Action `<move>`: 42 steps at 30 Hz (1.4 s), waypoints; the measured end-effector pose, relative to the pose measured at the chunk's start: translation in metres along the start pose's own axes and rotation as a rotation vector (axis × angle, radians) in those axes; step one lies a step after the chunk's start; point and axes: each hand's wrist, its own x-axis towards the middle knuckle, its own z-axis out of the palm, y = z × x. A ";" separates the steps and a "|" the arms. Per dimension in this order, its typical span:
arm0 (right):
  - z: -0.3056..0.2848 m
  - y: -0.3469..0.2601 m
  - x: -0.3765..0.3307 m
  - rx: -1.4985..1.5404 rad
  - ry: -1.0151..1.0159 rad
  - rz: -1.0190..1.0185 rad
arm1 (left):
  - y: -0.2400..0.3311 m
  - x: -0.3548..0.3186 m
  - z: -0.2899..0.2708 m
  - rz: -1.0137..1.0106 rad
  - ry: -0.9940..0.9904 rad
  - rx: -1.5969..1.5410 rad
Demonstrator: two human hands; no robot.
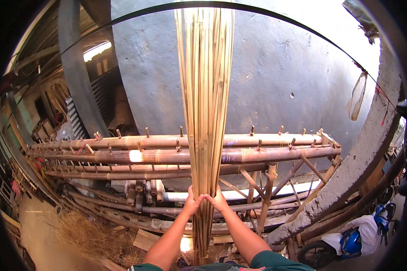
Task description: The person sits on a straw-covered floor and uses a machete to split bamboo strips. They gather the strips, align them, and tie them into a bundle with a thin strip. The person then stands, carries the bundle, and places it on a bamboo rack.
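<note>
A tall bundle of split bamboo strips (206, 99) stands upright in front of me, fanning out slightly toward its top. My left hand (192, 201) is wrapped round its left side near the lower part. On the opposite side my right hand (218, 201) grips the bundle at the same height, and the thumbs meet in front. Below the hands the strips run down between my forearms toward the ground. The far fingers of both hands are hidden behind the strips.
Just behind the bundle stretches a bamboo rack (267, 155) with upright pegs. A grey wall (267, 77) rises behind it. Straw-like shavings (95, 235) litter the ground at left. A concrete pillar (348, 167) and a blue motorcycle (351, 241) stand at right. A dark cable (267, 16) crosses overhead.
</note>
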 end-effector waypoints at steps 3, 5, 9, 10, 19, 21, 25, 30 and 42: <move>0.006 -0.011 0.004 0.044 0.014 0.057 | -0.006 0.006 -0.012 -0.013 -0.036 -0.140; 0.009 -0.017 0.011 0.018 0.040 0.087 | -0.010 0.013 -0.014 -0.064 0.013 -0.170; 0.010 -0.016 0.010 0.058 -0.007 0.081 | -0.013 0.015 -0.015 -0.114 0.012 -0.111; 0.008 -0.013 0.007 0.063 -0.035 0.073 | -0.013 0.012 -0.015 -0.107 0.009 -0.106; -0.016 0.038 -0.051 0.224 -0.101 0.132 | 0.027 -0.046 0.007 -0.020 -0.107 -0.263; -0.010 0.040 -0.059 0.217 -0.055 0.175 | 0.041 -0.056 0.025 -0.036 0.054 -0.165; 0.009 0.024 -0.068 0.257 -0.010 0.188 | 0.070 -0.075 0.037 -0.045 0.348 0.053; 0.033 -0.004 -0.055 0.272 -0.097 0.158 | 0.097 -0.079 0.014 -0.139 0.362 0.077; 0.052 -0.100 0.047 0.175 -0.204 0.072 | 0.154 0.001 -0.010 0.054 0.495 -0.145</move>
